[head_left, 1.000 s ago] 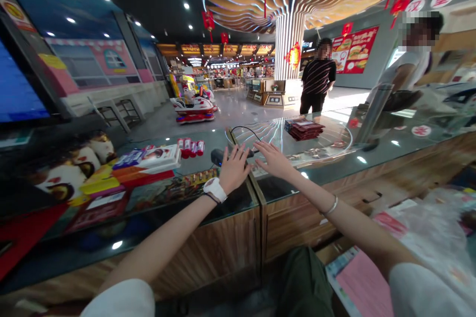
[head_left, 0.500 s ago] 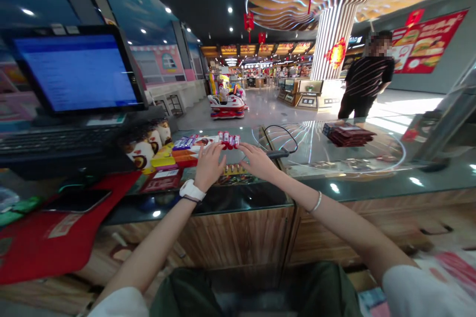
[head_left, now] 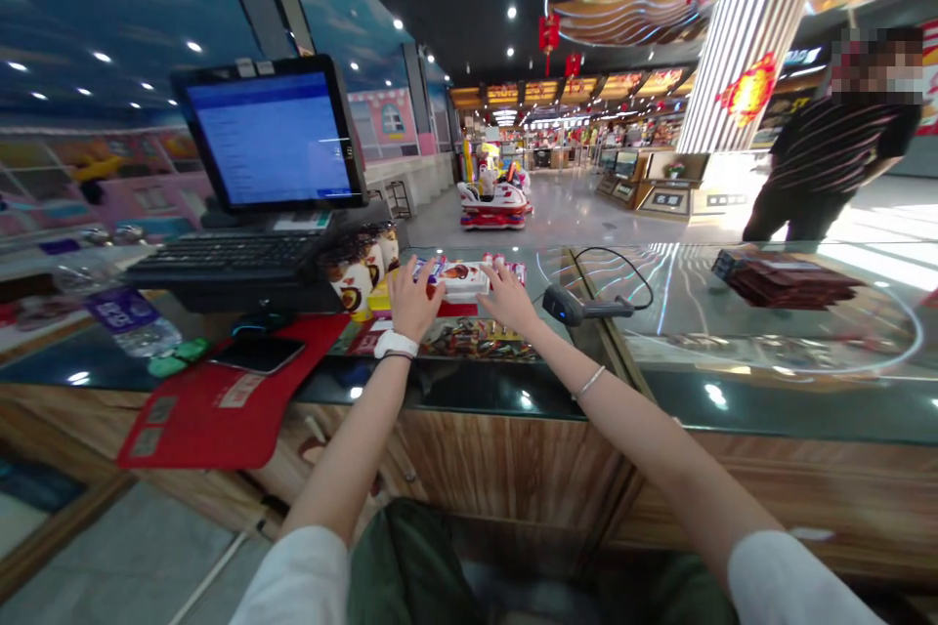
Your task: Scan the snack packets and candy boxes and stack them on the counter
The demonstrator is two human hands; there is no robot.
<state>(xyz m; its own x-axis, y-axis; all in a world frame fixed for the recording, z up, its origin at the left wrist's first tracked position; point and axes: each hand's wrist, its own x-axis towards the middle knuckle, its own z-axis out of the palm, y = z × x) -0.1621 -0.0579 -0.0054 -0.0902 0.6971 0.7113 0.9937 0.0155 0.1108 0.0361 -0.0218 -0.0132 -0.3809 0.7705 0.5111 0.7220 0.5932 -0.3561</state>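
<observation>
White box (head_left: 466,279) lies on the counter (head_left: 469,387), between our left hand (head_left: 414,303) and our right hand (head_left: 508,299). On both hands we have the fingers partly spread, at either end of the box; we cannot tell whether they grip it or only touch it. Right of our right hand we see a black scanner (head_left: 566,307); farther left stands a monitor (head_left: 271,139).

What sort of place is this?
It looks like a checkout counter inside a shopping hall, perhaps a snack shop. A lit monitor stands behind a keyboard, what looks like a barcode scanner lies on the glass-topped counter, and packaged goods are at the person's hands.
</observation>
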